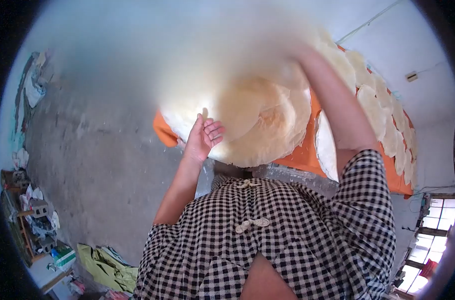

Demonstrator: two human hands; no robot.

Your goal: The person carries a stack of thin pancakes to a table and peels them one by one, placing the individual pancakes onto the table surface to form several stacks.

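Note:
A pile of large, thin, round pancakes [267,130], pale cream with ragged edges, lies in front of me on an orange cloth [302,155]. My left hand [207,135] is at the pile's near left edge, palm turned up, thumb out and fingers loosely bent with nothing between them. Reaching forward over the right side of the pile, my right hand [282,57] fades into a hazy smear that hides its fingers. One pancake [326,145] hangs at the cloth's edge beneath my right arm.
More pancakes [372,107] overlap in rows on the orange cloth to the right. Grey floor [87,165] spreads on the left. Shelving with clutter [35,215] and a crumpled olive-green sheet [107,267] are at lower left. A window [432,235] is at lower right.

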